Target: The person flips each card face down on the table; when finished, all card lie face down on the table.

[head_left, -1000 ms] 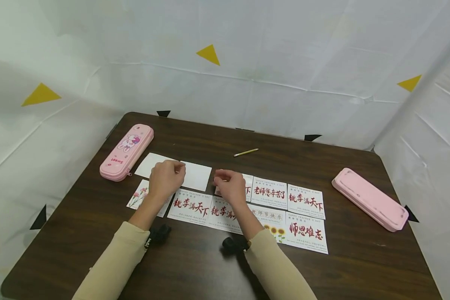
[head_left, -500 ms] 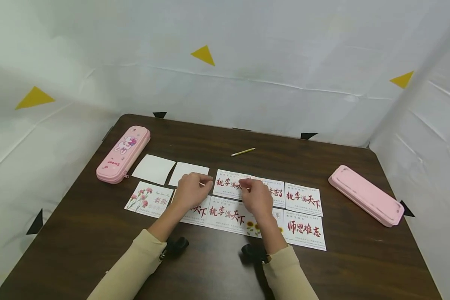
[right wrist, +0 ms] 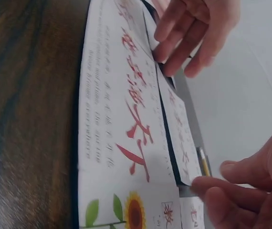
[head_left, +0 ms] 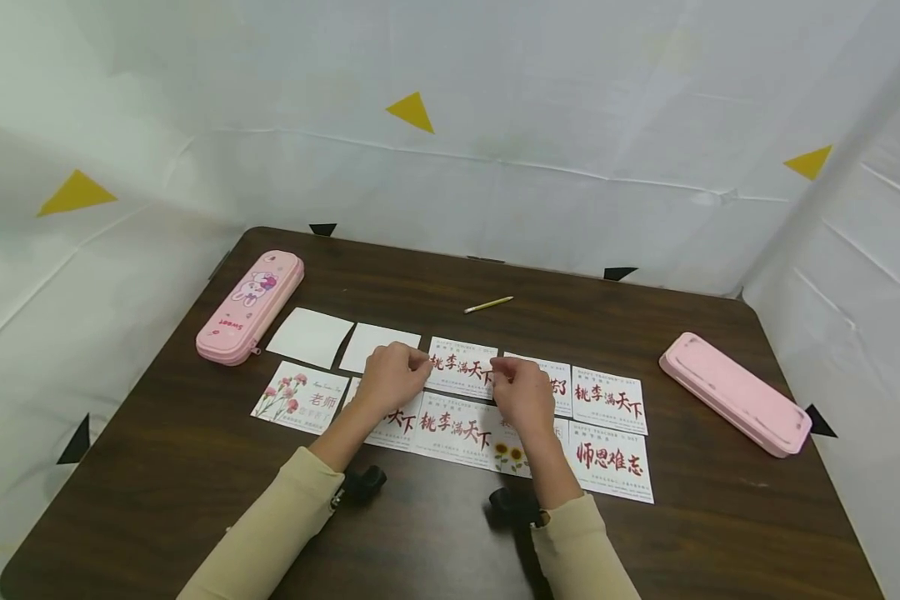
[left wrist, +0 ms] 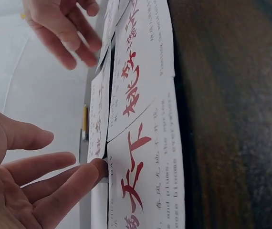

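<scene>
Between my hands in the head view lies a white card with red Chinese characters [head_left: 461, 367], in the back row. My left hand [head_left: 393, 379] is at its left edge, partly over a blank white card [head_left: 371, 339]. In the left wrist view a fingertip [left wrist: 99, 166] reaches the card's edge, thumb apart from the fingers. At the card's right edge is my right hand [head_left: 525, 396], covering part of a neighbouring card [head_left: 560, 387]. The right wrist view shows its index fingertip [right wrist: 202, 183] at the card's corner, thumb apart. Neither hand grips anything.
The front row holds a carnation card [head_left: 300, 397], red-lettered cards [head_left: 453, 429] and a sunflower card [head_left: 506, 457]. A pencil [head_left: 489, 305] lies behind. Pink pencil cases stand left [head_left: 251, 308] and right [head_left: 735, 393]. White sheeting [head_left: 532, 125] rises behind the table.
Both hands have moved right from a second ago, uncovering the blank cards and the back-row red-lettered card. In the last half second that card has slid slightly left, away from its right neighbour.
</scene>
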{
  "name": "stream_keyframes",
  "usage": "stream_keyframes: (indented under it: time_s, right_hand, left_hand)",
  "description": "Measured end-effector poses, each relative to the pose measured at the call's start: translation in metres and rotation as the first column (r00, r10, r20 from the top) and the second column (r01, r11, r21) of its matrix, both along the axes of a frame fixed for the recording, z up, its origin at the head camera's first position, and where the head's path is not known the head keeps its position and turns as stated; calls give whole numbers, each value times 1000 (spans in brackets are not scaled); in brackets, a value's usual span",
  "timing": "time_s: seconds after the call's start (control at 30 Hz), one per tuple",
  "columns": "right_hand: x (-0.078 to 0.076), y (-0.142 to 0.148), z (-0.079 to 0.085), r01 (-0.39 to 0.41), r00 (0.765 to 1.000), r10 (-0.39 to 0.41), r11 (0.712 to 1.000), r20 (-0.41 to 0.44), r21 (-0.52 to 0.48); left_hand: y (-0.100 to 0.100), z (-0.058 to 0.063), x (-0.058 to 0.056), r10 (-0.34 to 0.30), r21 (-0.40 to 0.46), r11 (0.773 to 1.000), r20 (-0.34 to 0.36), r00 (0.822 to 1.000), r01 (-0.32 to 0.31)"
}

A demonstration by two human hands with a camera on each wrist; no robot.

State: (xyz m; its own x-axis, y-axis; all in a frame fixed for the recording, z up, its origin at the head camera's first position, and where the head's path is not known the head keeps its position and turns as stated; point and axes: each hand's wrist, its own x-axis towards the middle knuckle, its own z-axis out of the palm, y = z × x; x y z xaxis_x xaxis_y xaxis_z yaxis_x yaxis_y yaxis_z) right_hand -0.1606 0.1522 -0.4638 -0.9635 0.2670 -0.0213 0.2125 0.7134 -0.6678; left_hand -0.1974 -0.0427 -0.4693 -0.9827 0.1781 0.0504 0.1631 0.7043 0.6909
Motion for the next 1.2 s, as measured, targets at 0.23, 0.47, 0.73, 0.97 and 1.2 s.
stream_keyframes:
  time_s: [0.23,0.47,0.73,0.97,1.2]
  right_hand:
    - [-1,3,0,-1,999,2,999,45,-39]
    - [-3,5,-3,16,999,-10,993,48,-119]
    - [-3,7,1,30,997,-12,967,73,-254]
    - [-3,8,2,36,996,-6,942,90,-333]
    - [-4,9,0,29,992,22,919,125,-393]
  left_hand:
    - [1,5,0,7,8,1000,29,1000,-7]
    - [0,5,0,8,40,999,49,999,-10]
    - [-3,1,-3,47,149,987,135,990,-67]
    - [-3,-2,-10,36,358,924,259,965,-130]
    - [-7,-3,-13,14,433,890,286,958,-143]
